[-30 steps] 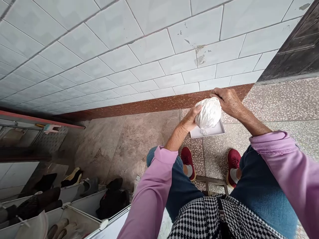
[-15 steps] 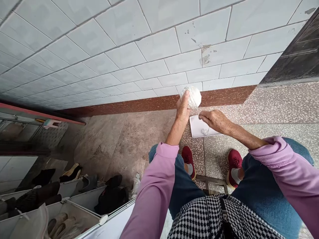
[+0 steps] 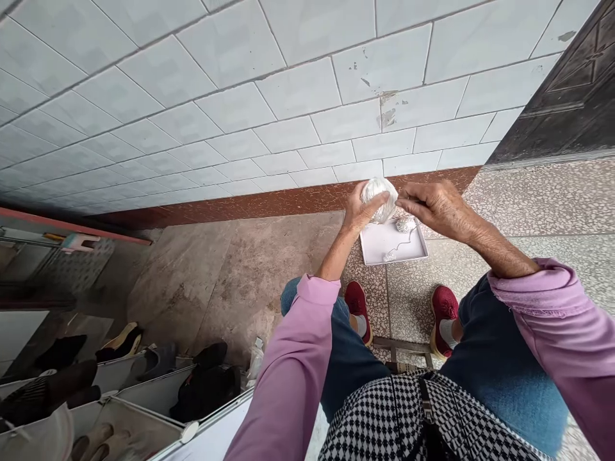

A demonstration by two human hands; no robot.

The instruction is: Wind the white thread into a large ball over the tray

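My left hand [image 3: 361,210] is wrapped round a white ball of yarn [image 3: 373,189], its thumb lying across the front. Close against the ball's right side, my right hand [image 3: 435,206] pinches with thumb and forefinger; a strand at the fingertips is too fine to see clearly. Below both hands a shallow white tray [image 3: 372,246] rests on the floor. Inside it lie a smaller whitish ball [image 3: 406,224] and a little tangle of yarn [image 3: 389,255], with a thin strand running between them.
A tiled wall [image 3: 288,128] with a brown base rises in front. Red shoes [image 3: 444,314] stand either side below the tray, by a low stool's bar [image 3: 401,346]. Shoe-filled compartments [image 3: 139,410] are at lower left, a dark door [image 3: 567,102] at upper right.
The ball has turned and come slightly lower in my left hand. My right hand has risen and shifted right, from below the ball to its side, uncovering the smaller ball in the tray.
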